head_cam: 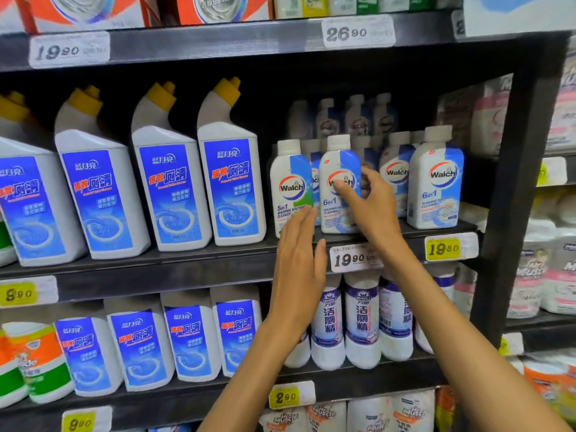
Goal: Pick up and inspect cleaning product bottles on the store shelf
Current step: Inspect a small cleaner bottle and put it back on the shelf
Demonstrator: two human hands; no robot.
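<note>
Walch 6in1 bottle (338,185) stands upright at the front edge of the middle shelf (187,263), second in a short row of white washing-machine cleaners, with the Walch 5in1 bottle (291,188) just beside it on its left and another 6in1 bottle (436,179) further along toward the shelf's right end. Your right hand (367,201) has its grip curled round that bottle, thumb across the front label and fingers wrapping the right side, grasping it at mid-body, most likely because the waist is the narrowest part you can reach without knocking its neighbours. The bottle looks to be standing on the shelf, not yet lifted. Your left hand (299,263) is released, fingers straight and together, fingertips near the lower part of the 5in1 bottle; whether they touch it I cannot tell. It seems placed there to steady that neighbour or to take the base of the bottle as it comes out. The stock is faced forward with labels out and price tags (353,258) on the shelf lip, so you can read brands before lifting. Tall blue-labelled toilet cleaner bottles (230,182) fill the left stretch of the shelf, well apart from your hands.
</note>
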